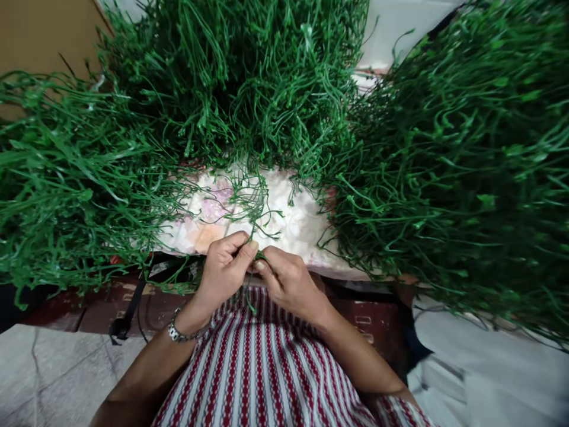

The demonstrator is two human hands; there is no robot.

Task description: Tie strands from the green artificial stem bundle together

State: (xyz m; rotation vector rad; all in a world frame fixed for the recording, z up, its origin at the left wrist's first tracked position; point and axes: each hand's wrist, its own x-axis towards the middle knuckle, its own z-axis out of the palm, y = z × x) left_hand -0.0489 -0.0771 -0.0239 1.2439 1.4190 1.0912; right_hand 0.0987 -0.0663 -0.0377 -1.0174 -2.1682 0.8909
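Note:
My left hand and my right hand meet at the centre, just above my lap. Both pinch thin green plastic strands that rise from my fingertips toward the piles behind. My left thumb and fingers are pressed together on a strand. My right hand's fingers curl closed on the same bunch. A metal bracelet sits on my left wrist. My lap is covered by red and white striped cloth.
Big heaps of green plastic stems lie at the left, the back centre and the right. A pale floral cloth lies under them. A black strap hangs at the left over a dark patterned surface.

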